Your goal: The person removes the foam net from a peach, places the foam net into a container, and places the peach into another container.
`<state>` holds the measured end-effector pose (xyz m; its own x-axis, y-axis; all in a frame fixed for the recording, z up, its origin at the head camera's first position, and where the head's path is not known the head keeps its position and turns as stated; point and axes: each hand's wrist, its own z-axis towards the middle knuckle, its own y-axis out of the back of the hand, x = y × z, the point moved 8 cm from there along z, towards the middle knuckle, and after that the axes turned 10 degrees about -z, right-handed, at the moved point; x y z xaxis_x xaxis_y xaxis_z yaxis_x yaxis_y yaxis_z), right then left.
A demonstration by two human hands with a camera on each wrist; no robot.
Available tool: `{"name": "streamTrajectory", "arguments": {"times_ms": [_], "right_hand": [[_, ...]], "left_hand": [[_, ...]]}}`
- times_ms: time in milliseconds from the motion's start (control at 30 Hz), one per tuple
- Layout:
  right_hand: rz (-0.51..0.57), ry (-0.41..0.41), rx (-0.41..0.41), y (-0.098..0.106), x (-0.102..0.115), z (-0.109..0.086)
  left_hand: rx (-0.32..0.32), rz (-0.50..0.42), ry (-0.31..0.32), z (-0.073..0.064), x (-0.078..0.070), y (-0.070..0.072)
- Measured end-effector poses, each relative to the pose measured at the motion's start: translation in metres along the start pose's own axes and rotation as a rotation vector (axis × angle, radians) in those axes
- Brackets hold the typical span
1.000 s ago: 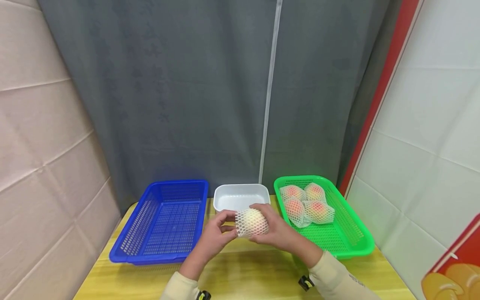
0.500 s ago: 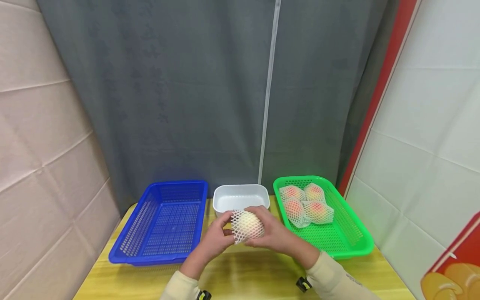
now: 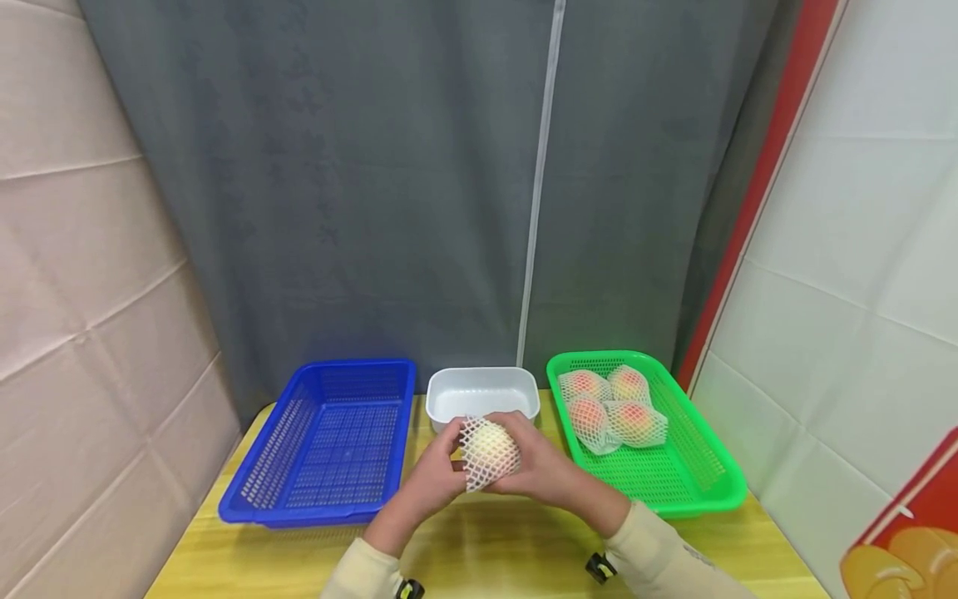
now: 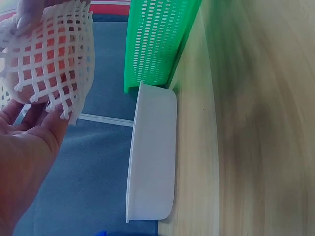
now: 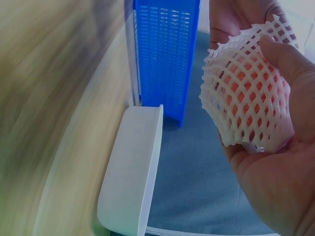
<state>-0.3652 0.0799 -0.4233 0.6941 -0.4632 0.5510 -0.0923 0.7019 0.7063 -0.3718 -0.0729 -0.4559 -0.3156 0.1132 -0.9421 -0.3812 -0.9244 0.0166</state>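
A pink and cream peach in a white foam net (image 3: 490, 452) is held between both hands over the front of the table. My right hand (image 3: 540, 462) grips it from the right, thumb and fingers curled round the netted fruit (image 5: 248, 93). On the other side my left hand (image 3: 432, 477) pinches the loose end of the net (image 4: 51, 59). The net covers the fruit and extends past it on the left. Behind the hands stands a white plastic tub (image 3: 482, 379), its near side partly hidden by them.
At left sits a blue mesh basket (image 3: 407, 416) with a bare bottom. To the right, a green mesh basket (image 3: 692, 478) holds several netted peaches (image 3: 634, 423). All stand on a wooden table (image 3: 479, 549), with a grey curtain (image 3: 359, 208) behind.
Both hands have shifted slightly left and toward the body with the peach. The fruit and net have turned a little, and the left fingers are closer to the right hand.
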Motion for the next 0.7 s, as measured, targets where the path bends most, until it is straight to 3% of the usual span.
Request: {"name": "streamTrajectory", "arguments": {"times_ms": [300,700], "right_hand": [[-0.021,0.006,-0.006,-0.0037,0.0036,0.0021],[-0.025,0.012,0.002,-0.0047,0.0042,0.0021]], "left_hand": [[-0.043,-0.001,0.013,0.0012,0.0029,-0.0004],[-0.049,0.004,0.027,0.0001,0.0028,0.0002]]}}
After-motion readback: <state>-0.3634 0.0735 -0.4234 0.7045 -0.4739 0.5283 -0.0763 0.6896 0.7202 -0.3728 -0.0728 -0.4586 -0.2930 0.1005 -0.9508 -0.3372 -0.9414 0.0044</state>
